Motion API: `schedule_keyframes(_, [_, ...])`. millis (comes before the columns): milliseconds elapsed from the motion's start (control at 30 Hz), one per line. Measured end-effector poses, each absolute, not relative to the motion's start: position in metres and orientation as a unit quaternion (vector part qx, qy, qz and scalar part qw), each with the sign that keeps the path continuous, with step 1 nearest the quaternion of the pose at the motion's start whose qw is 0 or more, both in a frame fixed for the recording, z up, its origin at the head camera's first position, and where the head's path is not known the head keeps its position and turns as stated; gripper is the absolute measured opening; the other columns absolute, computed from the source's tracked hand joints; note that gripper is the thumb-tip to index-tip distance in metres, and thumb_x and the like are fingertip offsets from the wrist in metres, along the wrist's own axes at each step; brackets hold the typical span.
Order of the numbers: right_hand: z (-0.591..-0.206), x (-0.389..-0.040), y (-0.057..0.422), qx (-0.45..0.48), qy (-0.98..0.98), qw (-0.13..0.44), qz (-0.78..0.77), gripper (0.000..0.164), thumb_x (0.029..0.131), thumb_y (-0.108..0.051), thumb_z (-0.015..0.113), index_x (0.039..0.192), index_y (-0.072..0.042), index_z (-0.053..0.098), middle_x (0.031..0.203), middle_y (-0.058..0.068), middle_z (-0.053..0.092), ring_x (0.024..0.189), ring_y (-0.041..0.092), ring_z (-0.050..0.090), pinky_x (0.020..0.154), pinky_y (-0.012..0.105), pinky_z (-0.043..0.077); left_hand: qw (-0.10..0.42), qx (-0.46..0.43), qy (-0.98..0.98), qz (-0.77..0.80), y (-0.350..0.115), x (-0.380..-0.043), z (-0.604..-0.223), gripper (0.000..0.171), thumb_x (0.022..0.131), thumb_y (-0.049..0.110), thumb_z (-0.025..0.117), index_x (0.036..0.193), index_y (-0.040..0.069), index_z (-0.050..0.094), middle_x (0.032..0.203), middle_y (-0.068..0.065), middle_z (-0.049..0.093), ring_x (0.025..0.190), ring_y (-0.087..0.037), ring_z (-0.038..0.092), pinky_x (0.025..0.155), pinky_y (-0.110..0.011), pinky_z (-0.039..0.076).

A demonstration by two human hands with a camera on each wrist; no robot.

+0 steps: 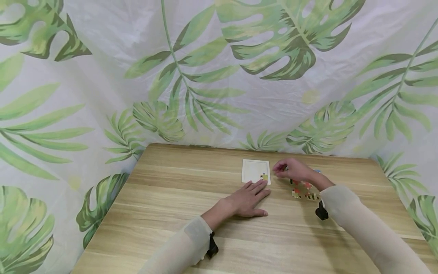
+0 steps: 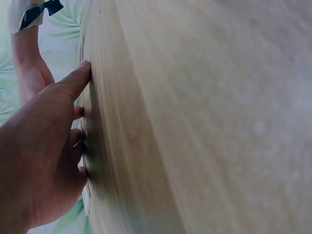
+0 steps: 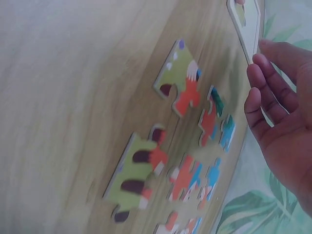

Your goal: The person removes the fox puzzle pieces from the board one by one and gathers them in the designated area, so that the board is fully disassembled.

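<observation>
A square white puzzle tray [image 1: 254, 169] lies near the back of the table, with one yellow-green jigsaw piece [image 1: 264, 177] in its lower right corner. My left hand [image 1: 248, 199] rests palm down with spread fingers, the fingertips at the tray's near edge and by that piece. Just right of the tray hovers my right hand [image 1: 293, 170], its fingers loosely bent; no piece shows between them in the right wrist view. Below it lie several loose jigsaw pieces, among them a green and orange corner piece [image 3: 178, 78] and a green piece with dark brown shapes [image 3: 134, 170].
The wooden table [image 1: 171, 201] ends at a leaf-patterned cloth [image 1: 212, 95] hanging behind it. Smaller orange and blue pieces [image 3: 185, 178] lie spread on the right, partly under my right forearm in the head view. A black strap mount [image 1: 321, 211] sits at the right wrist.
</observation>
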State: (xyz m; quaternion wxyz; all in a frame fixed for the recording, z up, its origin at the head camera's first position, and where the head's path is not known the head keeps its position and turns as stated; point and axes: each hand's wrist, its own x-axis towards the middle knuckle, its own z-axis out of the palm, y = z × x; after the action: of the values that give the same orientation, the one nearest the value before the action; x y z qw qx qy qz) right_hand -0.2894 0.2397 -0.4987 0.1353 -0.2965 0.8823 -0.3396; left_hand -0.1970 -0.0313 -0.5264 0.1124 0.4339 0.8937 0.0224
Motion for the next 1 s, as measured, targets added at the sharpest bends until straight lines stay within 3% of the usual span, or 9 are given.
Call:
schedule_keyframes(333, [-0.504,-0.298,0.224,-0.311,0.873,0.133,-0.352,0.017,0.096,0.001,0.075,0.113,0.003,0.078,0.103,0.012,0.078,0.093,0.019,0.071,0.081,0.029,0.058,0.109,0.433,0.895,0.014,-0.031,-0.197,-0.526,0.082,0.107,0.068,0.041,0.171,0.019,0.024,0.179,-0.009,0.005,0.165,-0.021,0.002,0.133,-0.045,0.012])
schedule_keyframes(1000, [-0.516,-0.303,0.210,-0.334,0.870,0.132,-0.338,0.019,0.090,0.002,0.080,0.109,0.000,0.080,0.100,0.009,0.073,0.089,0.015,0.067,0.080,0.027,0.057,0.104,0.433,0.895,0.010,-0.030,-0.198,-0.530,0.082,0.107,0.068,0.039,0.170,0.019,0.024,0.179,-0.009,0.005,0.165,-0.021,0.003,0.133,-0.045,0.013])
